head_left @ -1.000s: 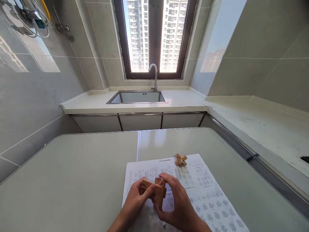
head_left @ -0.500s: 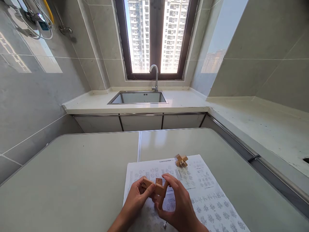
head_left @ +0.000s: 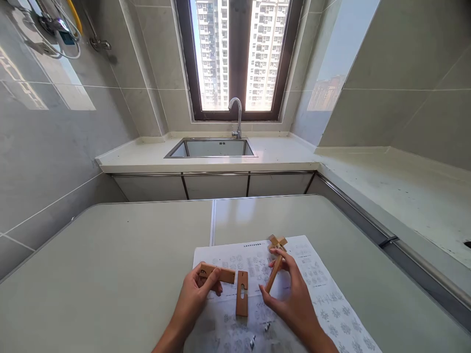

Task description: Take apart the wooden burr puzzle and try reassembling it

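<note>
Between the thumb and fingers of my left hand [head_left: 193,296] is a flat wooden puzzle piece [head_left: 224,275] with a dark mark on its left end. My right hand [head_left: 290,299] grips a second wooden piece [head_left: 274,273] by its ends, tilted and seen edge-on. Between the hands a third wooden piece [head_left: 242,306], with a notched slot, appears upright over the printed sheet [head_left: 301,289]; neither hand touches it. Just beyond my right fingertips sits an assembled wooden burr puzzle [head_left: 276,242], partly hidden by them.
The sheet of printed diagrams lies on a pale table [head_left: 121,274] with a seam [head_left: 212,223]. Small dark-and-white scraps [head_left: 252,342] lie near its lower part. Past the table are a counter [head_left: 279,152], a sink [head_left: 217,148] and a faucet [head_left: 238,117] under a window.
The wooden pieces that were joined between both hands are now apart. My left hand moved left with one, my right hand moved right with another, and the slotted one stands between them.
</note>
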Available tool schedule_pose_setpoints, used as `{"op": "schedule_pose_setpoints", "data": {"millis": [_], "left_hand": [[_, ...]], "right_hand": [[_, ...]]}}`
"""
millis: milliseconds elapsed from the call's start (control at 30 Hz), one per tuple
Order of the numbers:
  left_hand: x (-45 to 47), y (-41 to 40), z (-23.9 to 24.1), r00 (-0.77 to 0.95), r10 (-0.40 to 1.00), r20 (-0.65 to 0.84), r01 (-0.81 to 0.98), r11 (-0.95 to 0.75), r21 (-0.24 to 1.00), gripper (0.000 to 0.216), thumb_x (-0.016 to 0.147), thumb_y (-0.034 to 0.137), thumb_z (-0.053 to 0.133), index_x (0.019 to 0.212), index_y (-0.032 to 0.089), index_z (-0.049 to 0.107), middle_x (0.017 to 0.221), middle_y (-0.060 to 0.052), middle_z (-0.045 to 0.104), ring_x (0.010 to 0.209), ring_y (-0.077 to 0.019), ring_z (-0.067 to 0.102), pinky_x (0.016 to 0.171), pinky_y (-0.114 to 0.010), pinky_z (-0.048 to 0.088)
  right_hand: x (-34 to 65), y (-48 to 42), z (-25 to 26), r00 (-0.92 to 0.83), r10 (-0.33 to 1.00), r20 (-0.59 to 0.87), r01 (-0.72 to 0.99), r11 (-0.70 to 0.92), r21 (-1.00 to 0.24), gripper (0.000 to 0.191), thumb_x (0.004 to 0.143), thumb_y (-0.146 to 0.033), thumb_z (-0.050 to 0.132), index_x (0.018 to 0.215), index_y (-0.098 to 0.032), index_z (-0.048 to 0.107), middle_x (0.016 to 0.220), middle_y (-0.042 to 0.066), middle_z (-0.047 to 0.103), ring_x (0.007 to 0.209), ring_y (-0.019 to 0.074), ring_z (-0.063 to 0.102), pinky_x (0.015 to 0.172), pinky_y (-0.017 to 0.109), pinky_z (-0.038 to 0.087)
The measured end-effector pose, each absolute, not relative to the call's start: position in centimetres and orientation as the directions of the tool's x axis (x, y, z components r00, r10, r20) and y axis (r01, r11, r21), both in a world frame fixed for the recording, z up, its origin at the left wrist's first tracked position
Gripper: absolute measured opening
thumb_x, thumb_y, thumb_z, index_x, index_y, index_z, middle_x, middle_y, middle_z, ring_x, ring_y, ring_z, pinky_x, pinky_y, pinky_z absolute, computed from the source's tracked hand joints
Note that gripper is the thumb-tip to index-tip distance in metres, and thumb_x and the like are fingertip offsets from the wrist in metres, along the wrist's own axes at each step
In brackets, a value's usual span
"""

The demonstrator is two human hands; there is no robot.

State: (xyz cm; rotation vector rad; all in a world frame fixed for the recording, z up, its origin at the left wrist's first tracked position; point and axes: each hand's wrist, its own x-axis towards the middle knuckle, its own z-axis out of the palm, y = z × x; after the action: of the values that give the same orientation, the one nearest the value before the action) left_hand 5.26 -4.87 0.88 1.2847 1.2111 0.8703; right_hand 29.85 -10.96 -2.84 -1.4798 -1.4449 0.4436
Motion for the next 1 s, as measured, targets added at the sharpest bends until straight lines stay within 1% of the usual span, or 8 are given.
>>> {"op": "schedule_pose_setpoints", "data": {"millis": [133,200,267,333,400,500,733,1000], "left_hand": [[5.1,-4.9,0.5,0.169,0.983,-0.076,0.332,0.016,0.943,0.047,0.094,0.066,0.062,0.104,0.020,0.064,0.072,0.000,0.066,0.067,-0.0190,0.061,0.065,-0.028,0.047],[5.2,-5.1,0.1,0.165,0.986,-0.025,0.397,-0.043,0.917,0.051,0.097,0.063,0.059,0.125,0.021,0.058,0.076,0.000,0.067,0.068,-0.0203,0.063,0.063,-0.028,0.049],[5.2,-5.1,-0.3,0.187,0.982,-0.004,0.455,-0.083,0.886,0.051,0.101,0.059,0.053,0.134,0.022,0.052,0.077,0.000,0.069,0.067,-0.0217,0.065,0.064,-0.031,0.052],[5.0,-5.1,-0.8,0.230,0.973,0.031,0.521,-0.150,0.841,0.043,0.104,0.054,0.048,0.133,0.022,0.054,0.086,-0.004,0.074,0.075,-0.0240,0.070,0.070,-0.035,0.057],[4.9,-5.0,-1.3,0.273,0.956,0.108,0.576,-0.253,0.777,0.037,0.106,0.047,0.047,0.132,0.024,0.059,0.107,-0.009,0.077,0.094,-0.0272,0.074,0.084,-0.041,0.060],[4.8,-5.0,-2.0,0.314,0.922,0.225,0.627,-0.379,0.681,0.035,0.108,0.038,0.046,0.138,0.025,0.060,0.127,-0.011,0.076,0.113,-0.0289,0.073,0.097,-0.045,0.059],[5.3,-5.1,-2.6,0.378,0.851,0.365,0.701,-0.520,0.488,0.032,0.109,0.032,0.045,0.136,0.024,0.062,0.116,-0.010,0.078,0.103,-0.0292,0.074,0.093,-0.047,0.060],[5.8,-5.2,-2.8,0.424,0.842,0.335,0.745,-0.534,0.399,0.031,0.108,0.024,0.042,0.131,0.022,0.063,0.107,-0.010,0.075,0.096,-0.0281,0.071,0.086,-0.047,0.058]], "right_hand": [[30.4,-10.7,-3.3,0.108,0.938,0.331,0.624,0.195,-0.757,0.084,0.085,-0.028,0.077,0.158,-0.029,0.037,0.153,0.013,0.054,0.141,0.0385,0.053,0.116,0.059,0.049],[30.2,-10.8,-3.8,0.045,0.951,0.306,0.647,0.205,-0.734,0.090,0.085,-0.028,0.078,0.163,-0.029,0.033,0.155,0.013,0.052,0.145,0.0391,0.049,0.119,0.059,0.046],[30.0,-10.9,-4.3,0.003,0.960,0.278,0.661,0.207,-0.722,0.093,0.085,-0.030,0.080,0.165,-0.031,0.031,0.156,0.012,0.051,0.146,0.0391,0.049,0.117,0.058,0.048],[29.9,-10.9,-4.6,-0.026,0.966,0.256,0.663,0.208,-0.719,0.096,0.084,-0.030,0.081,0.166,-0.031,0.031,0.157,0.012,0.051,0.147,0.0386,0.048,0.116,0.056,0.051],[30.0,-10.9,-4.8,-0.056,0.970,0.238,0.657,0.215,-0.722,0.099,0.082,-0.027,0.083,0.166,-0.030,0.031,0.157,0.013,0.051,0.147,0.0379,0.049,0.117,0.056,0.050],[29.9,-10.8,-4.9,-0.110,0.969,0.221,0.644,0.239,-0.726,0.103,0.076,-0.020,0.086,0.165,-0.027,0.035,0.156,0.015,0.051,0.145,0.0379,0.050,0.119,0.056,0.048],[29.5,-11.0,-5.1,-0.193,0.957,0.217,0.628,0.291,-0.722,0.109,0.072,-0.015,0.086,0.166,-0.026,0.033,0.153,0.018,0.052,0.143,0.0393,0.052,0.117,0.056,0.050],[29.3,-11.3,-5.0,-0.209,0.945,0.250,0.642,0.326,-0.695,0.108,0.071,-0.015,0.087,0.165,-0.026,0.034,0.153,0.017,0.052,0.142,0.0379,0.051,0.117,0.055,0.049]]}}
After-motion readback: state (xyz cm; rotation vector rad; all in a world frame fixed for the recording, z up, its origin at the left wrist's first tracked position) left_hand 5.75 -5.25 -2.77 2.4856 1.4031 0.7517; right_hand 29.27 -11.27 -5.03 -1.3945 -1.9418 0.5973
